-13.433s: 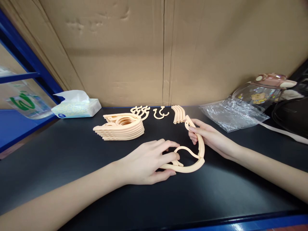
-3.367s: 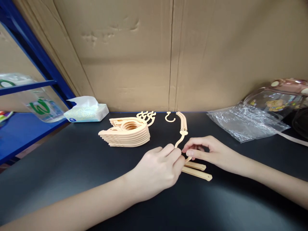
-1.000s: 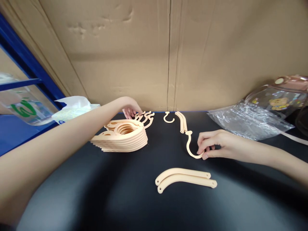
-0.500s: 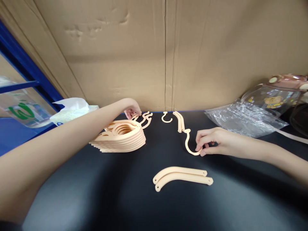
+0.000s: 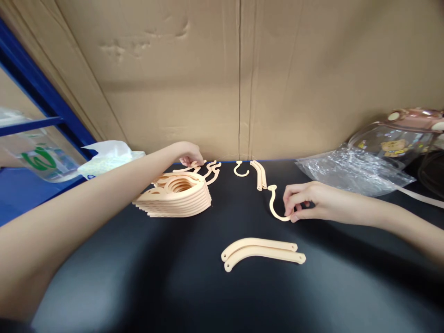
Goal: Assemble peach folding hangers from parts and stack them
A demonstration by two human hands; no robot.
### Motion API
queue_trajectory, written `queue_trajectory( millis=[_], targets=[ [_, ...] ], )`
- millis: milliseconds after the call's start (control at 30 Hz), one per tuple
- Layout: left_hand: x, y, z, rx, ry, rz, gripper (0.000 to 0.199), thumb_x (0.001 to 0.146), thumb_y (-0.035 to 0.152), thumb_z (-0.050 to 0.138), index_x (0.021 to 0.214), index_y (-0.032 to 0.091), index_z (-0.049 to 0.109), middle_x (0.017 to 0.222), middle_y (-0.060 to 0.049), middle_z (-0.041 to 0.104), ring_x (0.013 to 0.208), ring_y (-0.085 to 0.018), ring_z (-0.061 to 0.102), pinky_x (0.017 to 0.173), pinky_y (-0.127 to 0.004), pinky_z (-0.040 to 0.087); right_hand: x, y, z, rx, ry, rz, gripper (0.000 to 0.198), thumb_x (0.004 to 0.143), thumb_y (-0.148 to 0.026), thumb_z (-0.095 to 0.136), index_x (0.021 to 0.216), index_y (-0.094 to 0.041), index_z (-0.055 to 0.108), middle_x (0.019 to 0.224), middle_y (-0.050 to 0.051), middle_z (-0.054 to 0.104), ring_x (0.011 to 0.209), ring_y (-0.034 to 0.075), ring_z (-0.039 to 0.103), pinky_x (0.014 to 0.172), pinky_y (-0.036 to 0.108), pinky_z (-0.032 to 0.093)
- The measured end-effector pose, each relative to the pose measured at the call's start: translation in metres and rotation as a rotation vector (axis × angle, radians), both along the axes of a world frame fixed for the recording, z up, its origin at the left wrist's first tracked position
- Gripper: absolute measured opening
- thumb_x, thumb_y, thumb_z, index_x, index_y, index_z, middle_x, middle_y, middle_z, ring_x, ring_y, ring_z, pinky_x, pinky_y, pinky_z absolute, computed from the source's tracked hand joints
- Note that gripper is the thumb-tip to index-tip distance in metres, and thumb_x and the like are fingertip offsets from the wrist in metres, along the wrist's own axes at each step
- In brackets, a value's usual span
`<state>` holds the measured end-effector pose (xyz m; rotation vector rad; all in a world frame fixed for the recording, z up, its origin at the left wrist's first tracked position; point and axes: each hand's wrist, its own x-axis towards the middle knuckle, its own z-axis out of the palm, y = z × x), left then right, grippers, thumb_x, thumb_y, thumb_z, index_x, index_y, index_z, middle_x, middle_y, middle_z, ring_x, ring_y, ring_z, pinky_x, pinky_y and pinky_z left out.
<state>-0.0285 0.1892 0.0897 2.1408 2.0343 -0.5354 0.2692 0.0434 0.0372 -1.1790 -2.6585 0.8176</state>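
Note:
Between the fingertips of my right hand is the curved end of a cream plastic hanger hook, its flat round end pointing to the back. My left hand reaches over a stack of cream hanger pieces to the back of the table. Its fingers are closed on another hanger hook, partly hidden by the hand and the stack. More hanger hooks lie just right of it. In front of my right hand, two curved hanger arms lie side by side.
A single hook and another pair of hanger arms lie near the cardboard wall. Clear plastic bags are at the right. A tissue pack stands at the left by a blue frame.
The view has shifted slightly. My left fingers have moved a little at the back hooks, and more of one hook shows beneath them. My right hand still pinches its hook.

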Motion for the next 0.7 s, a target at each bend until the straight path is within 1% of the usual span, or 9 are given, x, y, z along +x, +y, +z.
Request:
queue_trajectory(
  millis=[100, 200, 333, 400, 433, 467, 533, 600, 700],
  targets=[
    [-0.001, -0.004, 0.004, 0.140, 0.034, -0.079, 0.019, 0.075, 0.028, 0.061, 0.077, 0.010, 0.068, 0.065, -0.009, 0.066, 0.069, -0.020, 0.064, 0.066, -0.025, 0.047, 0.001, -0.001, 0.000, -0.001, -0.001, 0.005, 0.023, 0.086, -0.042, 0.055, 0.081, -0.022, 0.068, 0.089, 0.000, 0.058, 0.075, 0.012, 0.055, 0.066, 0.026, 0.043],
    [0.007, -0.018, 0.011, 0.348, 0.075, -0.184, 0.033, 0.085, 0.035, 0.049, 0.088, 0.008, 0.067, 0.083, -0.016, 0.067, 0.087, -0.027, 0.064, 0.075, -0.031, 0.046, 0.002, -0.002, 0.001, -0.004, -0.005, 0.014, 0.022, 0.085, -0.041, 0.056, 0.081, -0.023, 0.068, 0.089, 0.000, 0.058, 0.075, 0.012, 0.056, 0.067, 0.026, 0.043],
    [0.032, -0.054, 0.030, 0.572, 0.094, -0.338, 0.041, 0.096, 0.028, 0.028, 0.111, 0.004, 0.057, 0.111, -0.021, 0.059, 0.108, -0.031, 0.055, 0.088, -0.036, 0.041, 0.003, -0.003, 0.002, -0.010, -0.011, 0.029, 0.021, 0.085, -0.041, 0.057, 0.082, -0.022, 0.067, 0.091, 0.000, 0.058, 0.077, 0.012, 0.056, 0.067, 0.026, 0.043],
    [0.046, -0.077, 0.039, 0.655, 0.080, -0.497, 0.040, 0.097, 0.027, 0.026, 0.115, 0.003, 0.052, 0.113, -0.020, 0.056, 0.104, -0.029, 0.056, 0.086, -0.035, 0.041, 0.004, -0.003, 0.002, -0.006, -0.009, 0.037, 0.022, 0.085, -0.041, 0.057, 0.082, -0.022, 0.067, 0.093, 0.001, 0.058, 0.077, 0.012, 0.056, 0.068, 0.026, 0.043],
    [0.053, -0.088, 0.042, 0.652, 0.056, -0.591, 0.039, 0.097, 0.027, 0.026, 0.113, 0.004, 0.053, 0.111, -0.018, 0.057, 0.099, -0.027, 0.058, 0.082, -0.033, 0.042, 0.004, -0.003, 0.002, -0.002, -0.008, 0.042, 0.022, 0.085, -0.041, 0.057, 0.083, -0.022, 0.067, 0.093, 0.001, 0.058, 0.077, 0.012, 0.056, 0.069, 0.026, 0.044],
    [0.059, -0.098, 0.043, 0.604, 0.015, -0.659, 0.037, 0.097, 0.027, 0.026, 0.109, 0.007, 0.055, 0.107, -0.016, 0.059, 0.092, -0.024, 0.059, 0.077, -0.031, 0.042, 0.004, -0.002, 0.002, 0.001, -0.008, 0.046, 0.022, 0.085, -0.040, 0.057, 0.083, -0.022, 0.068, 0.093, 0.001, 0.059, 0.077, 0.012, 0.056, 0.069, 0.026, 0.044],
    [0.069, -0.116, 0.038, 0.444, -0.073, -0.808, 0.035, 0.097, 0.027, 0.026, 0.103, 0.011, 0.057, 0.100, -0.011, 0.061, 0.078, -0.019, 0.059, 0.067, -0.028, 0.040, 0.005, -0.002, 0.001, 0.008, -0.010, 0.054, 0.022, 0.084, -0.040, 0.058, 0.084, -0.021, 0.069, 0.092, 0.001, 0.059, 0.077, 0.012, 0.056, 0.069, 0.026, 0.044],
    [0.076, -0.130, 0.025, 0.277, -0.125, -0.887, 0.035, 0.098, 0.028, 0.025, 0.100, 0.013, 0.057, 0.096, -0.010, 0.063, 0.071, -0.017, 0.057, 0.062, -0.027, 0.038, 0.006, -0.001, 0.001, 0.015, -0.011, 0.064, 0.022, 0.084, -0.040, 0.059, 0.085, -0.021, 0.069, 0.091, 0.002, 0.059, 0.076, 0.012, 0.056, 0.068, 0.025, 0.044],
    [0.083, -0.143, 0.000, 0.118, -0.028, -0.948, 0.030, 0.096, 0.019, 0.031, 0.095, 0.012, 0.061, 0.099, -0.011, 0.064, 0.076, -0.018, 0.059, 0.058, -0.027, 0.036, 0.006, -0.001, 0.000, 0.029, -0.006, 0.075, 0.023, 0.083, -0.040, 0.059, 0.085, -0.020, 0.070, 0.090, 0.002, 0.059, 0.075, 0.012, 0.056, 0.067, 0.026, 0.044]
  ],
)
